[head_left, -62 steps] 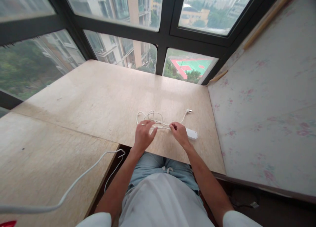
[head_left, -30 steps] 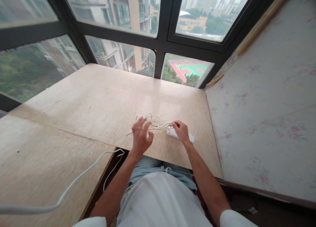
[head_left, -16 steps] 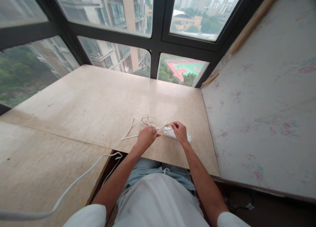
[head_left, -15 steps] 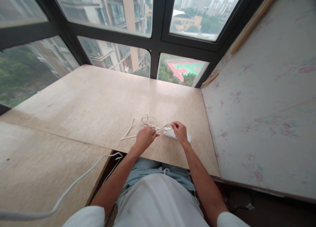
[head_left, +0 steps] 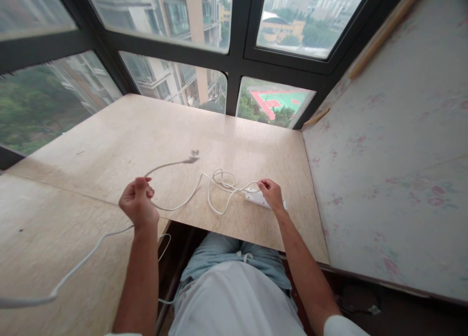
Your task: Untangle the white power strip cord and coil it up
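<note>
— Where was the left hand (head_left: pixel 137 203)?
— Out to the left, over the near edge of the slab (head_left: pixel 146 131), closed in a fist round the cord (head_left: pixel 221 177).
— And the plug (head_left: pixel 193 155)?
— Beyond that fist, at the end of a short arc of cord, further in over the slab. It was blurred, so I could not tell whether it touched the surface.
— The other way from the fist?
— The cord sagged to the right, lay in loose loops on the slab, then ran into the strip (head_left: pixel 256 198).
— The right hand (head_left: pixel 272 194)?
— On the strip's cord end, fingers curled and pinched down where the cord went in. The strip lay flat near the slab's front right, well apart from the left hand.
— Anything else around?
— A second cable (head_left: pixel 78 264) crossed the lower slab at the left and hung off its edge near the left wrist. A window (head_left: pixel 175 77) stood behind, and a flowered wall (head_left: pixel 395 146) was on the right
</note>
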A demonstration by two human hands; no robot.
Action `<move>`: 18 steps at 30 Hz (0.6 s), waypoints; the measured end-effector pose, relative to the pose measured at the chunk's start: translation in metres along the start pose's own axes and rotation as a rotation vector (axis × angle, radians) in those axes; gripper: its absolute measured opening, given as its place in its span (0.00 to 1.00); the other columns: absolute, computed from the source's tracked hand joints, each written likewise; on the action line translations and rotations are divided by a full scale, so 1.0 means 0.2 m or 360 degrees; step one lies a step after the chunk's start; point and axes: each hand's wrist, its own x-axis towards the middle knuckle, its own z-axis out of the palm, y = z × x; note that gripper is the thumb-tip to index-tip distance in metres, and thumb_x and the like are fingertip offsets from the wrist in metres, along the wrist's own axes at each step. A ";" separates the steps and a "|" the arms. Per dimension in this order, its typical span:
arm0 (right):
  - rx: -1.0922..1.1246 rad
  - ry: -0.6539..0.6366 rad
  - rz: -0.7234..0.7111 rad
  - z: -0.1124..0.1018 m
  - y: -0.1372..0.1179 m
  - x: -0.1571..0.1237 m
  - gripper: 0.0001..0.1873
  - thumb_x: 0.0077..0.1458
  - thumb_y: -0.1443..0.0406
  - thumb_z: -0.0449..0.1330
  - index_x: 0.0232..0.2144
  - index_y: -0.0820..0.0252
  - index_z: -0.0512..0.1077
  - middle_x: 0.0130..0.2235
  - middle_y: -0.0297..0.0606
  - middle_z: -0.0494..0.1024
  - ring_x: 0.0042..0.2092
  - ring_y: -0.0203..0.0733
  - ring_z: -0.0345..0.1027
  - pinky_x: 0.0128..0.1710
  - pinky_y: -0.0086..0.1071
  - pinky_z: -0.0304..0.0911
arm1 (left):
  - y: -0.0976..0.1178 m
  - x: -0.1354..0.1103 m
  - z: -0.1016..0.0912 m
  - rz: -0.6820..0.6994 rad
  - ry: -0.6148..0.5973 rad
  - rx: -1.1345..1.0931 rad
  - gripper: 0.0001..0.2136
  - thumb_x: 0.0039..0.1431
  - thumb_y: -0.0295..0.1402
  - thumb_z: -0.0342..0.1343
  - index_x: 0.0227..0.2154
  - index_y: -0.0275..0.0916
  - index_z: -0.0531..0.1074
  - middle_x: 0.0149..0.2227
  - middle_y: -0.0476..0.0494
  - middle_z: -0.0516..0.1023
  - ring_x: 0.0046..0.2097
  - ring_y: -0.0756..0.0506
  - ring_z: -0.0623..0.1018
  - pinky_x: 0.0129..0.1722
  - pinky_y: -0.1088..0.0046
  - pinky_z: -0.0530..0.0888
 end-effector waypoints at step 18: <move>-0.0448 -0.1256 -0.0439 -0.02 -0.09 -0.19 0.06 0.53 0.67 0.60 0.31 0.56 0.79 0.30 0.35 0.78 0.32 0.39 0.69 0.34 0.31 0.62 | 0.09 0.28 0.29 -0.0280 0.0047 -0.0696 0.13 0.60 0.42 0.56 0.27 0.38 0.70 0.16 0.58 0.51 0.15 0.58 0.47 0.15 0.76 0.46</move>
